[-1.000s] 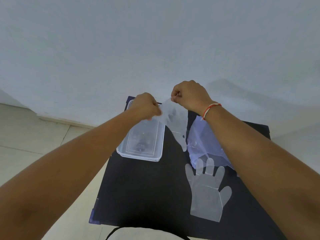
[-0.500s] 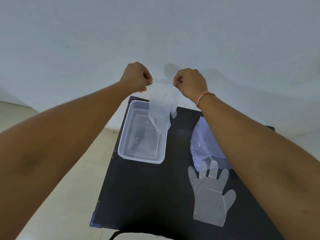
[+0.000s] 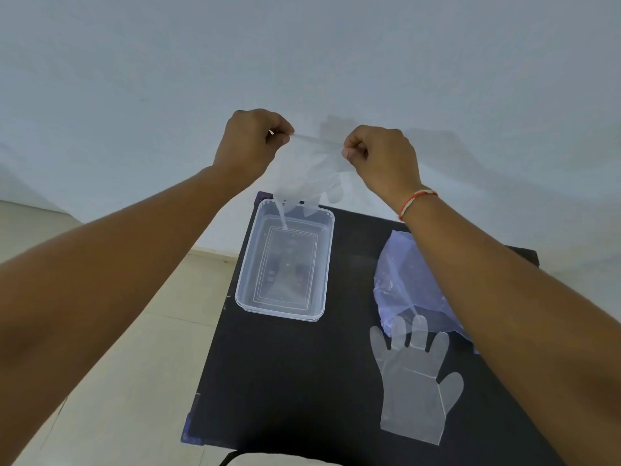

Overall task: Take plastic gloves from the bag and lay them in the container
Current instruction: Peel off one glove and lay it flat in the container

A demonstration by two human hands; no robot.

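Premises appear to be a plain indoor room, type not determinable beyond that. Evidence: a bare, pale painted wall (image 3: 302, 55) with no fittings or markings; a floor (image 3: 111, 381) of large light tiles with visible joints; a low skirting strip (image 3: 215, 253) where wall meets floor. The only furniture is a small black table (image 3: 285, 381) set against the wall (matte top, no equipment or signage). Nothing marks it as a kitchen, lab, or shop.

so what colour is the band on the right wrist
Red and white, a thin wristband; it shows in the head view.
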